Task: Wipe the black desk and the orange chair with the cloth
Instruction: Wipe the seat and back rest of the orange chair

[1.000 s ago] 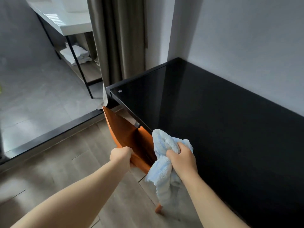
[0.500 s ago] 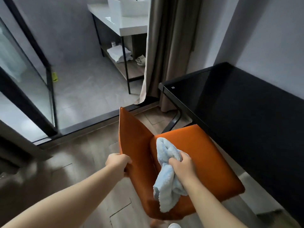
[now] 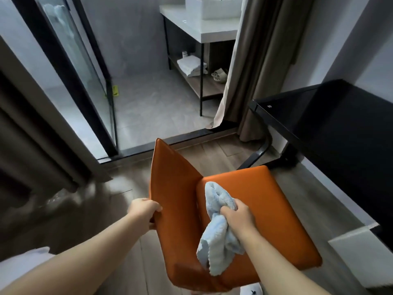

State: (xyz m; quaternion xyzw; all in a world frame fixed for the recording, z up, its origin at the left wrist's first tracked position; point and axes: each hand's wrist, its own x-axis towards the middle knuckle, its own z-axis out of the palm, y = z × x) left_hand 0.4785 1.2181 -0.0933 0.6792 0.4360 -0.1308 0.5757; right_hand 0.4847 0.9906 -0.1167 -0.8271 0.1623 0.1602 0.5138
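Head view: my left hand [image 3: 144, 211] grips the outer edge of the orange chair [image 3: 265, 209] backrest, fingers curled over the rim. My right hand [image 3: 239, 216] holds the light blue cloth [image 3: 217, 237] bunched in a closed fist; the cloth's upper fold rests on the seat near the crease where seat meets backrest, and its loose end hangs down over the seat. The chair stands on the wood floor [image 3: 119, 209], clear of the black desk [image 3: 340, 128], whose dark glossy surface runs along the wall at right. The desk's black leg [image 3: 262, 150] reaches the floor just beyond the seat's far corner.

Containers: a white basin [image 3: 212, 7] sits on the white vanity top [image 3: 200, 28] in the tiled room beyond; what it holds cannot be seen. The open shelf [image 3: 210, 86] beneath carries folded white towels [image 3: 191, 66] and a pair of slippers [image 3: 220, 74].

A grey curtain [image 3: 261, 60] hangs between the vanity and the desk. A glass door [image 3: 78, 64] with a black frame stands at left.
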